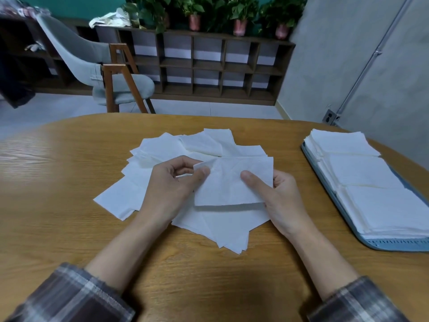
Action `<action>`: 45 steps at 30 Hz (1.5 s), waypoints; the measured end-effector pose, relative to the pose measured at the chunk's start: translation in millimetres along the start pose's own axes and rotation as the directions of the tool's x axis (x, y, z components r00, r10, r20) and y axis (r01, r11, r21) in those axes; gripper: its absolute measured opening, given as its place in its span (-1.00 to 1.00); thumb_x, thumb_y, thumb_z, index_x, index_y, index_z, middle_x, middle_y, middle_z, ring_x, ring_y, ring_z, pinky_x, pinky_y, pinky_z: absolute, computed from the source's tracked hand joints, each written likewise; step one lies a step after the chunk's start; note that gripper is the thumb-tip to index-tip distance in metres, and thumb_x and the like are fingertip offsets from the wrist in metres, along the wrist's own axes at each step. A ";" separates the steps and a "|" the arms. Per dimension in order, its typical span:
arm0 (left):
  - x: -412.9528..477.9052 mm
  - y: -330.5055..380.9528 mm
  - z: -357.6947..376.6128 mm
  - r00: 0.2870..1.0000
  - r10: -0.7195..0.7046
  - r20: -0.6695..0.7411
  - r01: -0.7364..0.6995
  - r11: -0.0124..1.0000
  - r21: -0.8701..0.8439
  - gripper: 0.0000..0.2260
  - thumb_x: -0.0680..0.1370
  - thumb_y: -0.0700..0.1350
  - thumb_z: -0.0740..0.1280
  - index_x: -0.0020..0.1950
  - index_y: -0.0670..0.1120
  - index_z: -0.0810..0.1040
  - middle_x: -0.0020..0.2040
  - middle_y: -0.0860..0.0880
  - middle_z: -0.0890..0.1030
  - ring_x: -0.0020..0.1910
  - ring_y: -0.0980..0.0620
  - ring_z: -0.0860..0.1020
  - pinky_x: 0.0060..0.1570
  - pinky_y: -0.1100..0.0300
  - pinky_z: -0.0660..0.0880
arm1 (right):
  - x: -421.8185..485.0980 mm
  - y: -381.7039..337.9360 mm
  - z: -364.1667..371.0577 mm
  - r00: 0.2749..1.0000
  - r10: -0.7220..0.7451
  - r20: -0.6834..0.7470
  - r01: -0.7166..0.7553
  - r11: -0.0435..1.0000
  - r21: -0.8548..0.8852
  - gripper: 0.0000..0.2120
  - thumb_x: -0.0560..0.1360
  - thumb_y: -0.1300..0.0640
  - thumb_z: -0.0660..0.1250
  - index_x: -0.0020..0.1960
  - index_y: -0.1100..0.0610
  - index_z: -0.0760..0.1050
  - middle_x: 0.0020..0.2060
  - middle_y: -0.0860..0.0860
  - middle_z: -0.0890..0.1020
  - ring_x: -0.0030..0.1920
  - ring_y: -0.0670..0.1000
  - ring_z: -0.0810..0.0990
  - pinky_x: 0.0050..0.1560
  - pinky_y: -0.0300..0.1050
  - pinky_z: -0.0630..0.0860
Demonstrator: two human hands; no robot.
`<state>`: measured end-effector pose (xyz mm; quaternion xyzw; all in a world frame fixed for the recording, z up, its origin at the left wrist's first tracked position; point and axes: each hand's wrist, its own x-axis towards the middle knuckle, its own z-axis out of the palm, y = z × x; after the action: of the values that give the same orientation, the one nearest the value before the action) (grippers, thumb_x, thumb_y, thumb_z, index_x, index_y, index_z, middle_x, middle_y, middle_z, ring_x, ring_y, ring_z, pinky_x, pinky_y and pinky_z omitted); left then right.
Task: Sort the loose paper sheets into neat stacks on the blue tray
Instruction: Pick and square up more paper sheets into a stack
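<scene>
Left hand (pixel 173 182): it pinches the upper left corner of one white sheet (pixel 232 184), with the thumb on top and the fingers curled behind.
Right hand (pixel 282 196): it grips the right side of the same sheet; the thumb lies on the paper and the fingers are under the edge.
Sheet: it is lifted a little above the pile, slightly creased, and throws a shadow below.
Pile (pixel 160 149): loose white sheets are spread without order in the middle of the desk (pixel 69 187), overlapping each other.
Tray (pixel 394 245): blue, at the right side of the desk, well apart from the pile.
Stacks (pixel 364 173): three tidy white stacks lie on the tray in one row, from far to near, touching each other.
Sleeves (pixel 69 296): checked cloth, pushed up from both wrists.
Background: a grey chair (pixel 92 66) with wooden legs, a dark shelf (pixel 209 66), and potted plants (pixel 241 12) on top of it.
</scene>
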<state>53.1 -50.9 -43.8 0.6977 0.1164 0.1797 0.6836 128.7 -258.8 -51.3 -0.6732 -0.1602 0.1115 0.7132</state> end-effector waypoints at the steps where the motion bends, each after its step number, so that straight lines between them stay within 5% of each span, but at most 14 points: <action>1: -0.5 -0.7 0.7 1.000 0.017 0.001 -0.017 1.000 0.014 -0.96 0.58 -0.15 0.51 -0.05 -0.10 0.71 -0.17 0.03 0.73 -0.19 0.13 0.68 -0.15 0.33 0.51 | 0.2 -0.2 -0.3 1.000 0.010 -0.008 -0.010 1.000 -0.001 -0.67 0.49 0.00 0.51 0.03 0.28 0.70 0.01 0.17 0.77 0.09 0.30 0.72 0.14 0.30 0.61; 6: -0.5 2.9 2.5 0.996 0.066 0.055 -0.070 0.994 0.080 -0.73 0.54 -0.06 0.53 0.22 0.04 0.62 0.19 0.17 0.66 0.09 0.37 0.62 -0.03 0.50 0.49 | -0.7 -1.5 -1.6 1.000 0.023 0.019 -0.023 0.999 0.024 -0.68 0.48 0.02 0.51 0.07 0.27 0.70 0.04 0.17 0.77 0.12 0.28 0.73 0.24 0.37 0.57; 10: -2.4 4.0 3.5 0.992 0.035 0.119 -0.038 0.999 0.026 -0.73 0.57 -0.11 0.52 0.22 0.11 0.61 -0.10 -0.22 0.73 -0.11 -0.26 0.71 -0.14 -0.05 0.63 | -0.4 -1.0 -1.7 0.999 0.018 0.030 -0.018 1.000 -0.005 -0.76 0.52 0.11 0.51 0.15 0.18 0.68 0.05 0.10 0.77 0.12 0.20 0.74 0.16 0.21 0.65; 12: 0.9 -3.3 2.2 0.994 0.071 0.078 -0.080 0.991 0.106 -0.76 0.56 -0.09 0.54 0.18 0.13 0.64 -0.20 -0.39 0.59 -0.24 -0.42 0.54 -0.22 -0.06 0.49 | 1.2 -0.3 -0.9 0.999 -0.029 0.036 0.030 1.000 -0.009 -0.64 0.54 0.22 0.51 0.29 0.01 0.56 0.06 0.09 0.77 0.10 0.17 0.75 0.04 0.07 0.71; 14: 4.2 -8.3 -0.1 0.995 0.083 0.058 -0.090 0.985 0.144 -0.78 0.56 -0.08 0.54 0.16 0.14 0.64 -0.31 -0.34 0.44 -0.34 -0.32 0.34 -0.24 0.04 0.33 | 2.8 0.7 -2.2 0.997 -0.053 0.054 0.051 0.998 0.031 -0.47 0.54 0.29 0.50 0.35 -0.15 0.44 0.06 0.14 0.76 0.07 0.18 0.76 -0.01 0.11 0.72; 17: 5.8 -11.6 -1.6 0.994 0.102 0.050 -0.109 0.977 0.184 -0.77 0.56 -0.05 0.54 0.18 0.15 0.62 -0.30 -0.29 0.45 -0.33 -0.33 0.37 -0.27 -0.01 0.37 | 2.4 0.7 -3.0 0.988 -0.116 0.098 0.119 0.993 -0.028 -0.60 0.56 0.34 0.47 0.28 -0.05 0.60 0.09 0.06 0.75 0.13 0.07 0.73 0.08 -0.01 0.68; 19: 2.5 -10.6 1.4 0.986 0.155 0.053 -0.163 0.962 0.220 -0.74 0.56 -0.10 0.52 0.19 0.14 0.60 -0.16 -0.18 0.61 -0.21 -0.27 0.53 -0.18 -0.04 0.51 | 2.8 2.8 -3.6 0.986 -0.125 0.111 0.138 0.983 -0.120 -0.74 0.58 0.34 0.45 0.18 0.07 0.70 0.11 -0.04 0.76 0.19 -0.04 0.70 0.17 -0.11 0.62; 20: 0.0 -10.1 3.4 0.971 0.231 0.054 -0.237 0.930 0.282 -0.72 0.56 -0.15 0.52 0.20 0.12 0.58 -0.03 0.00 0.66 -0.10 -0.08 0.60 -0.06 0.01 0.56 | 2.9 4.0 -4.5 0.989 -0.120 0.086 0.132 0.981 -0.144 -0.77 0.59 0.34 0.44 0.16 0.09 0.72 0.11 -0.08 0.76 0.20 -0.07 0.69 0.19 -0.14 0.60; 23: -7.8 -11.8 8.9 0.854 0.456 0.250 -0.519 0.721 0.459 -0.69 0.50 -0.12 0.58 0.17 0.04 0.57 0.15 0.11 0.55 0.20 0.09 0.54 0.11 0.28 0.46 | 7.0 2.6 -11.1 0.988 -0.150 -0.033 0.140 0.968 -0.207 -0.75 0.60 0.36 0.42 0.16 0.08 0.73 0.10 -0.20 0.75 0.17 -0.24 0.66 0.11 -0.38 0.50; 27: -19.2 -19.1 17.0 0.777 0.186 0.601 -0.570 0.611 0.549 -0.70 0.44 0.23 0.55 0.06 0.16 0.61 0.00 0.21 0.57 0.08 0.20 0.52 0.08 0.21 0.45 | 10.4 5.6 -17.6 0.981 -0.181 -0.064 0.161 0.955 -0.248 -0.70 0.59 0.37 0.42 0.21 0.07 0.71 0.13 -0.27 0.73 0.21 -0.31 0.62 0.12 -0.46 0.46; 32: -19.7 -21.1 18.1 0.767 0.164 0.620 -0.588 0.566 0.578 -0.76 0.47 0.24 0.47 0.06 0.18 0.64 0.01 0.24 0.56 0.09 0.21 0.49 0.11 0.15 0.47 | 9.4 6.9 -17.5 0.983 -0.179 -0.042 0.163 0.952 -0.258 -0.68 0.60 0.37 0.39 0.21 0.04 0.71 0.15 -0.26 0.72 0.24 -0.27 0.62 0.18 -0.39 0.48; 35: -21.5 -20.8 18.1 0.754 0.178 0.632 -0.610 0.546 0.574 -0.84 0.51 0.16 0.42 0.02 0.15 0.66 0.00 0.22 0.58 0.06 0.20 0.52 0.06 0.09 0.51 | 10.1 8.5 -18.7 0.986 -0.164 -0.030 0.151 0.955 -0.254 -0.65 0.61 0.39 0.35 0.22 0.01 0.71 0.18 -0.23 0.72 0.27 -0.19 0.63 0.30 -0.18 0.52; 39: -20.7 -20.8 17.7 0.749 0.199 0.632 -0.614 0.566 0.550 -0.92 0.54 0.06 0.42 -0.05 0.11 0.68 -0.05 0.21 0.64 0.00 0.18 0.58 -0.02 0.08 0.55 | 10.9 10.0 -18.8 0.991 -0.130 -0.018 0.121 0.960 -0.254 -0.58 0.63 0.41 0.28 0.23 -0.02 0.71 0.18 -0.20 0.72 0.27 -0.14 0.64 0.27 -0.10 0.54; 45: -17.6 -5.9 10.1 0.894 0.189 0.406 -0.359 0.845 0.397 -0.89 0.53 -0.18 0.47 -0.14 0.02 0.69 -0.15 0.15 0.71 -0.04 0.14 0.66 0.04 0.27 0.53 | 10.0 5.8 -20.1 0.997 -0.078 -0.002 0.077 0.990 -0.122 -0.51 0.62 0.44 0.17 0.15 0.00 0.74 0.16 -0.03 0.75 0.24 0.04 0.67 0.21 -0.08 0.55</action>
<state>41.8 -67.1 -51.3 0.8700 -0.0709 0.1164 0.4738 145.9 -273.2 -57.2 -0.7091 -0.1903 0.0715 0.6752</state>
